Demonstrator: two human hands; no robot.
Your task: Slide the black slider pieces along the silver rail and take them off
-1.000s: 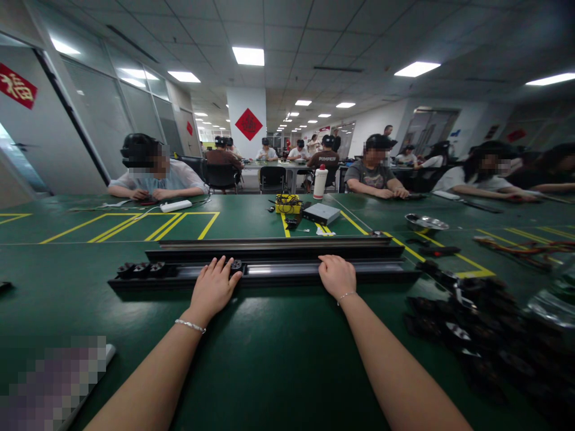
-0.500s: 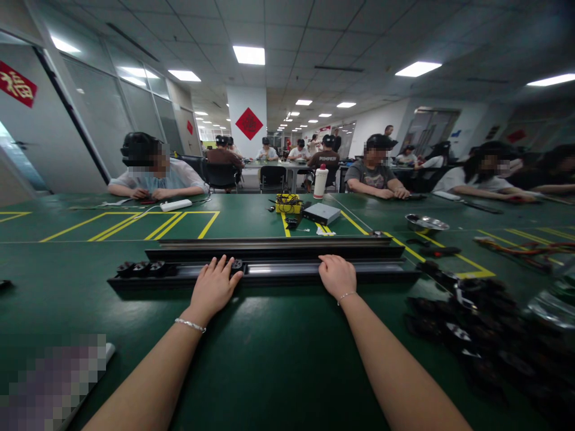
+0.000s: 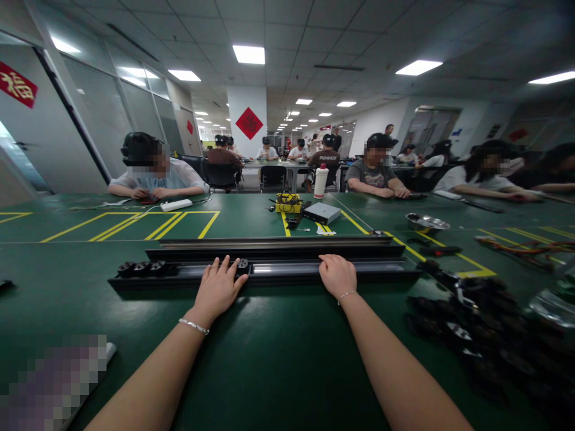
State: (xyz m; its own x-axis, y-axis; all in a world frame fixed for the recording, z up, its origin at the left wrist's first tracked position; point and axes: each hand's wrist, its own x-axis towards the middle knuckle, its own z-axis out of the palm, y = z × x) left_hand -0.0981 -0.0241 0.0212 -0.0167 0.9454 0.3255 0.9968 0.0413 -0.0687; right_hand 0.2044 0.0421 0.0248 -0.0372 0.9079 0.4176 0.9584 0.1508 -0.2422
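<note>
A long black track rail (image 3: 287, 270) with a shiny inner channel lies crosswise before me. My left hand (image 3: 219, 286) rests over it with fingers spread, index finger and thumb against a small black module with a round face, like a socket (image 3: 243, 265), in the channel. Several similar black modules (image 3: 141, 269) sit at the rail's left end. Farther right, my right hand (image 3: 338, 275) is closed over the rail, its fingers bent across the channel and the fingertips partly hidden. Just behind lies a second black rail (image 3: 276, 244), parallel to the first.
A heap of black parts (image 3: 485, 335) lies to the right, beside a clear container (image 3: 557, 299). Beyond the rails are a metal bowl (image 3: 426, 222), a grey box (image 3: 322, 212), a yellow box with cables (image 3: 288, 203) and a white bottle (image 3: 320, 181). Co-workers sit across the table.
My left hand has slid a little to the right along the rail, and the small black module has moved right with it. My right hand has stayed in place.
</note>
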